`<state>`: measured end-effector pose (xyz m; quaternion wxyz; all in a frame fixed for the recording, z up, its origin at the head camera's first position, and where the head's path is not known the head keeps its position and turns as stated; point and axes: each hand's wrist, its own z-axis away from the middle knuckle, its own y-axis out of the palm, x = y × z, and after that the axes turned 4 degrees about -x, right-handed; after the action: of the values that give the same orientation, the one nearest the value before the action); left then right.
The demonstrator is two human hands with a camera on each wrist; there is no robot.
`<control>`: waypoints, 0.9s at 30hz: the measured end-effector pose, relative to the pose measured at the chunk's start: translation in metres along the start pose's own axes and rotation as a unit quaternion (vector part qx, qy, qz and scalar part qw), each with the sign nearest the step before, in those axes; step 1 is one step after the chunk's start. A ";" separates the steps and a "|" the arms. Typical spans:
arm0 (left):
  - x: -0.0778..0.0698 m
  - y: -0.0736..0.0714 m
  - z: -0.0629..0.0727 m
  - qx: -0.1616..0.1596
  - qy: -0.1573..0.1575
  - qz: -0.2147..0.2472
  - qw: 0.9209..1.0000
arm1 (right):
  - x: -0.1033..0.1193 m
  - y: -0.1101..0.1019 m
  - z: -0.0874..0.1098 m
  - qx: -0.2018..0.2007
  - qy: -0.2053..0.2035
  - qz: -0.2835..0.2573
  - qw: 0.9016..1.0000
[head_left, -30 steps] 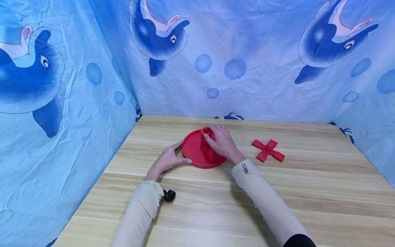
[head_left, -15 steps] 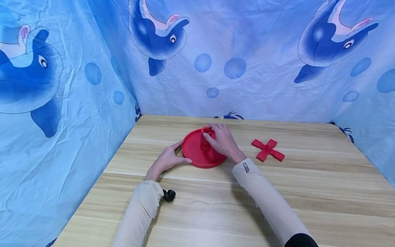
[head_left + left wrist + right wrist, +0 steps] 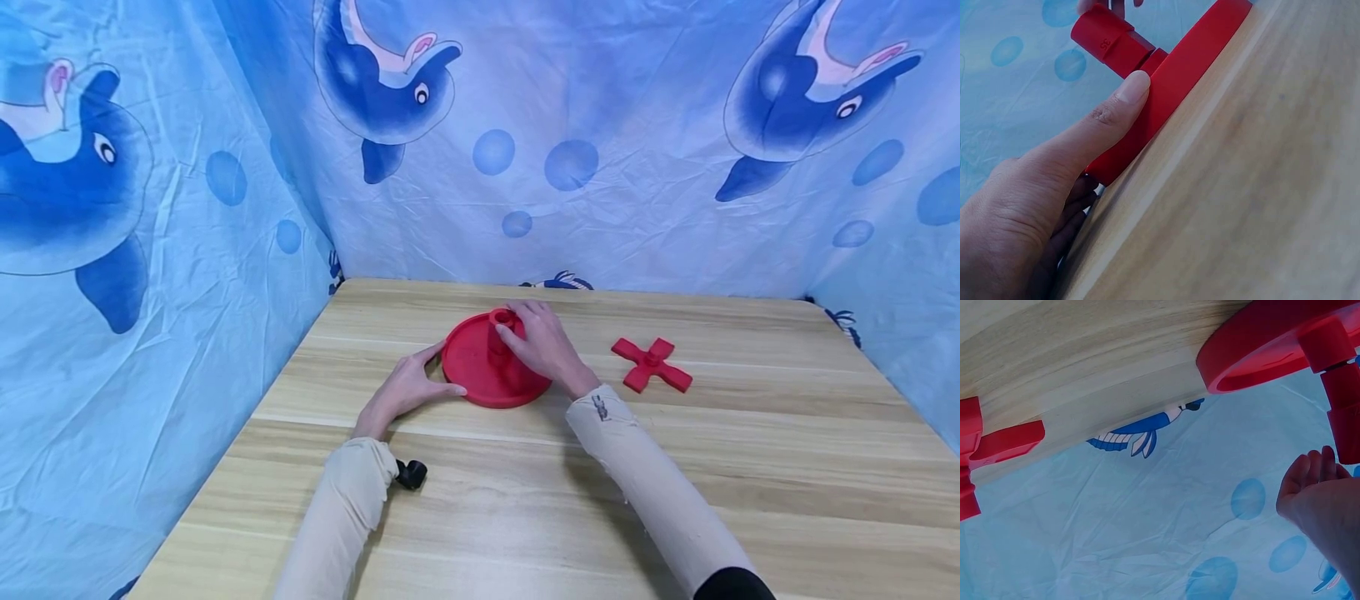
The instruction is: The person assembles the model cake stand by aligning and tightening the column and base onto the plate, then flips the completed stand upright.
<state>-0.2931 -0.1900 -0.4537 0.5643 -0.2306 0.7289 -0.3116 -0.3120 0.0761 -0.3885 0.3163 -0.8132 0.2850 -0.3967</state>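
Observation:
A shallow red round tray (image 3: 471, 362) lies on the wooden table, its low rim (image 3: 1175, 87) facing me in the left wrist view. My left hand (image 3: 403, 387) grips the tray's left side, thumb on the near rim and fingers round the far side. From the tray rises a red hollow post (image 3: 497, 340), marked "35" in the left wrist view. A dark seam crosses the post (image 3: 1342, 387) above its lower collar (image 3: 1327, 344) in the right wrist view. My right hand (image 3: 543, 343) holds the post's upper end between thumb and fingers.
A red four-armed cross piece (image 3: 651, 364) with a central stub lies on the table (image 3: 750, 433) right of the tray. Blue dolphin-print cloth (image 3: 600, 225) hangs behind and along both sides. A small black device (image 3: 411, 475) sits at my left cuff.
The right hand and forearm have shifted very slightly to the right, still at the post. The left hand, tray and cross piece stay where they were.

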 end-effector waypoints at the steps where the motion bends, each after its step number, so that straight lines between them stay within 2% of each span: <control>1: 0.000 0.000 0.000 0.000 0.000 0.000 1.000 | 0.000 0.000 0.000 0.003 0.003 -0.002 1.000; 7: 0.001 0.000 0.000 0.002 -0.002 0.001 1.000 | -0.002 -0.001 0.001 0.015 0.001 -0.013 1.000; 12: 0.000 0.001 0.001 0.003 -0.008 0.007 1.000 | -0.002 0.000 0.001 0.008 -0.005 -0.009 1.000; 18: 0.000 0.000 0.000 0.001 -0.001 0.006 1.000 | 0.000 -0.001 -0.001 0.011 0.005 -0.007 1.000; 27: -0.001 -0.001 0.000 0.002 -0.006 0.008 1.000 | 0.000 0.000 -0.001 0.030 0.011 -0.047 0.998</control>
<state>-0.2928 -0.1899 -0.4526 0.5716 -0.2249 0.7269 -0.3071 -0.3132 0.0762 -0.3880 0.3179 -0.8117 0.2377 -0.4286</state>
